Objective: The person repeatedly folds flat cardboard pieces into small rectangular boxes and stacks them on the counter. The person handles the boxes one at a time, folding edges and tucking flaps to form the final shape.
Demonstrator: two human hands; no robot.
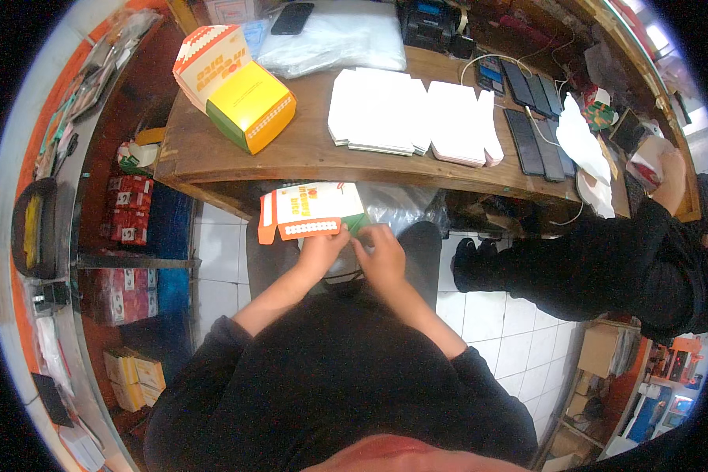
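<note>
Over my lap, just below the table's front edge, is a partly folded cardboard food box (pixel 303 206) in white, orange and green. My left hand (pixel 322 253) grips its near edge, with the fingers partly hidden under the card. At the green corner on the right, my right hand (pixel 381 253) pinches the card with closed fingers. A finished-looking box (pixel 253 98) of the same kind stands on the table at the left, its lid raised and its yellow and green sides showing. Flat white card blanks (pixel 377 110) lie stacked mid-table, beside a second white stack (pixel 458 122).
Several phones (pixel 525 141) with cables lie right of the stacks on the wooden table (pixel 291 167). Behind are a plastic-wrapped pack (pixel 334 39), a dark phone (pixel 293 19) and a black machine (pixel 431 25). Another person's hand (pixel 670 175) is at the right, their dark-clothed leg (pixel 543 267) nearby.
</note>
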